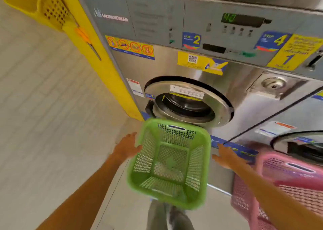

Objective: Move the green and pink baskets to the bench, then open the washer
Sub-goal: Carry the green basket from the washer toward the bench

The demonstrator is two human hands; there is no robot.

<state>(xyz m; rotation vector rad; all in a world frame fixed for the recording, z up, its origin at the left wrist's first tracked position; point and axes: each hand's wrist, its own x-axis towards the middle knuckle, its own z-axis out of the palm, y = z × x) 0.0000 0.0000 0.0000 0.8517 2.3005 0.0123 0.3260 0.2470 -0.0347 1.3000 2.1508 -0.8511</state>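
Note:
An empty green mesh basket [170, 163] stands on the floor right in front of the steel washer [185, 67], below its round door [189, 101], which is shut. My left hand [126, 146] is beside the basket's left rim with fingers spread, touching or nearly touching it. My right hand [224, 155] is just off the right rim, fingers apart, holding nothing. A pink mesh basket [286, 182] stands to the right, before a second washer; my right forearm crosses over it.
A yellow panel [103, 62] runs along the washer's left side, with a yellow basket [43, 7] at the top left. A second washer door [300, 145] is at the right edge. Pale tiled floor [43, 116] spreads to the left. My legs show below the green basket.

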